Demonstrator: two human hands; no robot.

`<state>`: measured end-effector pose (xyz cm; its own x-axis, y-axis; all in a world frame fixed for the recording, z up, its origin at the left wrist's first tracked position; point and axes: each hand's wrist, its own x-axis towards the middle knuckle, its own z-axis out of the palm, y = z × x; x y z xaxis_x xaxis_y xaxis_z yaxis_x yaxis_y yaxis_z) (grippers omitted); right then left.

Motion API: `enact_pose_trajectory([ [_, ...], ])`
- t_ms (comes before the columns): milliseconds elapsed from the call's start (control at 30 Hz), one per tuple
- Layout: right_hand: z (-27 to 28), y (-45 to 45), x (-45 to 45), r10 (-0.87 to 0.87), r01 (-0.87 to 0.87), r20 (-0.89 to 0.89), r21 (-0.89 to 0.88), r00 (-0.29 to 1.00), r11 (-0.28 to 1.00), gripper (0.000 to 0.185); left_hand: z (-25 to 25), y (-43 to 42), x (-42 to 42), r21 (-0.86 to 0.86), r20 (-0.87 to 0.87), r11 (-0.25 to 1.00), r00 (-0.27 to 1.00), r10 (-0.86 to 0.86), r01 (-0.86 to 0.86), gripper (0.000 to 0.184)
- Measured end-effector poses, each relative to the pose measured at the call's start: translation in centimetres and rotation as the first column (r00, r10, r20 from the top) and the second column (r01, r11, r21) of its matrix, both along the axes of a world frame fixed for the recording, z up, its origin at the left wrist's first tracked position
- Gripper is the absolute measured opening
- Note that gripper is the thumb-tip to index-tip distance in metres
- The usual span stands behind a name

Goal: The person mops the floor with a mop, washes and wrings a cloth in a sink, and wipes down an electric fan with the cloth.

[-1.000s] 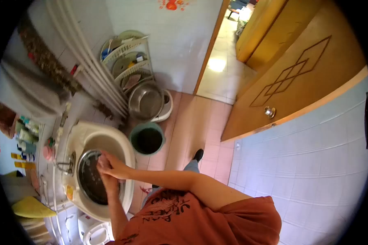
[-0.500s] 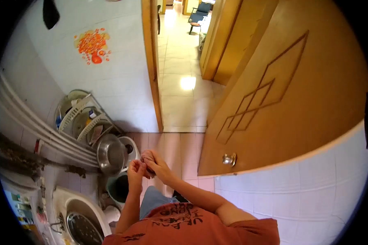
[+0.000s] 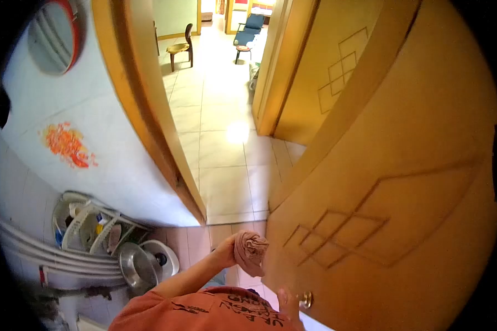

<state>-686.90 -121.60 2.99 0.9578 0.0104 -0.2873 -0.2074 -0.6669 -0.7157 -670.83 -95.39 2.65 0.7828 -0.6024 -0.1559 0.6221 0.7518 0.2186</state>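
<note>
The hands have parted: where both were together on the cloth, the left hand now holds it alone. That hand is closed around the near side of the cloth, which is bunched into a thick, folded roll with its layered end showing. The cloth is held up in front of the body, close to the free edge of the door, and whether it brushes the door cannot be told from this angle.

The right hand has come away and is now low by the door, just beside the knob. It is blurred and partly cut off from sight by its own angle, so I cannot tell whether its fingers are open or curled, or whether they touch the knob. No part of the cloth shows in it. The change seems to leave the left hand with all the support of the cloth, and the right one at the door.

The view has also swung from the sink toward the doorway. The door stands open, with pale floor tiles beyond it, a wooden chair and a blue chair farther off. To the left of the cloth, a metal basin leans beside a white tub, next to a rack in the corner.
</note>
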Motion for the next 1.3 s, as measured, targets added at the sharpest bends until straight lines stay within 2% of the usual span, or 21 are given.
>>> enact_pose_trajectory([
  [67,0.4,0.3,0.9,-0.093,0.094,-0.152,0.002,0.984,0.996,0.038,0.3,0.9,5.2,0.032,0.005,0.999,1.000,-0.026,0.026,0.041],
  [167,-0.1,0.8,5.0,-0.198,0.197,-0.236,-0.030,0.951,0.980,0.039,1.0,2.1,12.7,0.100,-0.058,0.993,0.997,-0.054,0.060,0.042],
  [267,-0.8,2.2,11.0,-0.254,0.253,-0.258,-0.039,0.932,0.967,0.039,1.2,2.3,19.6,-0.026,0.126,0.994,0.987,-0.104,0.108,0.046],
  [367,-2.3,3.9,18.0,-0.227,0.232,-0.246,-0.008,0.942,0.973,0.040,0.6,1.6,25.9,0.004,0.051,0.989,0.987,-0.151,0.151,0.043],
  [400,-2.8,4.6,20.6,-0.209,0.217,-0.239,0.008,0.948,0.976,0.040,0.5,1.1,27.7,-0.045,0.034,0.988,0.988,-0.149,0.150,0.042],
  [433,-3.2,5.3,23.5,-0.183,0.195,-0.230,0.029,0.956,0.980,0.041,0.7,0.6,29.5,-0.174,0.029,0.970,0.985,-0.167,0.170,0.042],
  [500,-4.1,6.2,28.5,-0.124,0.140,-0.209,0.066,0.970,0.988,0.041,2.0,0.5,32.9,-0.071,0.015,0.986,0.988,-0.153,0.153,0.043],
  [533,-4.2,7.0,31.5,-0.104,0.122,-0.193,0.081,0.976,0.989,0.041,1.3,0.3,34.8,-0.071,0.021,0.987,0.990,-0.142,0.143,0.043],
  [600,-4.6,7.7,36.8,-0.044,0.062,-0.162,0.108,0.986,0.992,0.042,-0.6,-0.3,39.2,-0.298,0.007,0.931,0.976,-0.219,0.211,0.043],
  [633,-4.5,7.7,38.9,-0.025,0.044,-0.159,0.118,0.987,0.992,0.042,-0.1,-0.3,41.1,-0.302,0.014,0.933,0.979,-0.204,0.198,0.043],
  [700,-4.3,7.6,43.6,0.010,0.011,-0.146,0.144,0.989,0.990,0.043,0.7,0.6,43.7,-0.150,-0.050,0.980,0.989,-0.138,0.129,0.042],
  [833,-4.0,7.0,50.9,0.037,-0.009,-0.153,0.181,0.988,0.983,0.044,-2.2,1.8,49.9,-0.169,-0.121,0.978,0.982,-0.145,0.123,0.041],
  [967,-4.5,6.6,56.8,0.013,0.022,-0.176,0.195,0.984,0.981,0.045,-2.4,4.1,53.5,0.017,-0.206,0.996,0.975,-0.085,0.090,0.040],
  [1067,-5.4,6.9,60.1,-0.041,0.086,-0.231,0.190,0.972,0.978,0.046,-3.2,5.2,57.4,-0.098,-0.222,0.990,0.968,-0.120,0.100,0.042],
  [1167,-6.5,8.2,62.7,-0.117,0.174,-0.284,0.184,0.952,0.967,0.047,-2.6,6.5,61.8,-0.091,-0.207,0.982,0.962,-0.179,0.164,0.043],
  [1200,-7.0,8.8,63.6,-0.147,0.207,-0.302,0.178,0.942,0.962,0.048,-1.0,7.3,63.2,-0.029,-0.135,0.985,0.975,-0.175,0.172,0.042],
  [1300,-7.7,10.6,67.5,-0.247,0.318,-0.346,0.164,0.905,0.934,0.049,-3.3,9.9,70.4,0.052,-0.087,0.975,0.974,-0.211,0.216,0.041],
])
